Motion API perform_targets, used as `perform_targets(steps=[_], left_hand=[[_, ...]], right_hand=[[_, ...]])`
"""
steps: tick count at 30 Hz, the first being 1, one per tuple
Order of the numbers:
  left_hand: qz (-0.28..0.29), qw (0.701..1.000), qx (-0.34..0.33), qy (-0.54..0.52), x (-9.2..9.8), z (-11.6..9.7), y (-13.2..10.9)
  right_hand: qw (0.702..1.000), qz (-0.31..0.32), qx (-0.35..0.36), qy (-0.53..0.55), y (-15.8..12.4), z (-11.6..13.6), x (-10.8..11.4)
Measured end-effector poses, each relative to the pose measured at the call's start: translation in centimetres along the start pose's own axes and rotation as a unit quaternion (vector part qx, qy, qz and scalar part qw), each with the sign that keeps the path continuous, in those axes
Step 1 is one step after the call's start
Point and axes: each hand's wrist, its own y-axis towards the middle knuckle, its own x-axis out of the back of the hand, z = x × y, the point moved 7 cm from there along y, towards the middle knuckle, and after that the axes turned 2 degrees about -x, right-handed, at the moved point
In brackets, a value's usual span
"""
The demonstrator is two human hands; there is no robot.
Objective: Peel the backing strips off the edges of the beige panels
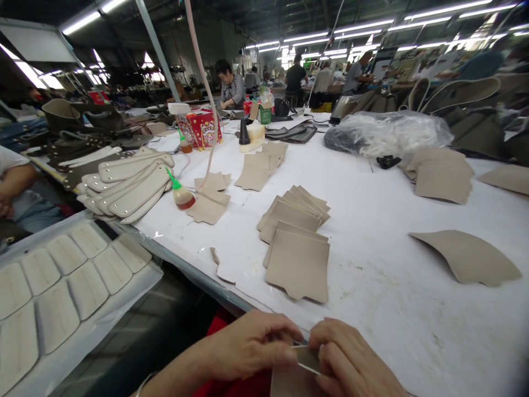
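At the table's near edge, my left hand (pixel 256 344) and my right hand (pixel 345 358) both pinch a taupe leather piece (pixel 293 381). A pale strip or edge shows between the fingers of the two hands; the lower part of the piece runs out of view. Just beyond my hands lies a fanned stack of taupe leather pieces (pixel 300 262) with notched edges. A single curved leather piece (pixel 471 256) rests apart on the right. Further left, a small glue bottle (pixel 182 193) with a green tip stands on more cut pieces.
Stitched straps (pixel 132 190) are piled at the left. Below them, a lower tray (pixel 140 284) carries rows of pale panels. A red patterned box (pixel 202 131), a plastic bag (pixel 388 132) and another leather stack (pixel 442 176) stand further back. Another person's arm (pixel 16 184) is at far left.
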Motion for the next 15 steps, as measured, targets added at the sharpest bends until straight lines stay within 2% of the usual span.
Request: perform_targets(steps=[3,5,9,12,15], left_hand=[[-0.049,0.998,0.015,-0.047,0.0,1.2,-1.3],[-0.067,0.993,0.018,-0.092,0.0,1.6,-1.3],[0.005,0.981,0.059,-0.183,-0.4,2.1,-0.6],[0.023,0.989,0.066,-0.13,-0.3,2.6,-0.5],[-0.028,0.998,0.051,-0.03,0.0,3.0,-0.7]], right_hand=[[0.999,0.028,-0.026,0.012,0.2,-0.2,-0.5],[0.998,0.041,-0.044,0.006,0.6,-0.3,-0.4],[0.996,0.072,-0.055,-0.009,0.9,-0.7,-1.2],[0.995,0.084,-0.058,-0.009,0.1,-1.4,-2.8],[0.993,0.093,-0.073,0.003,-1.3,-1.9,-4.3]])
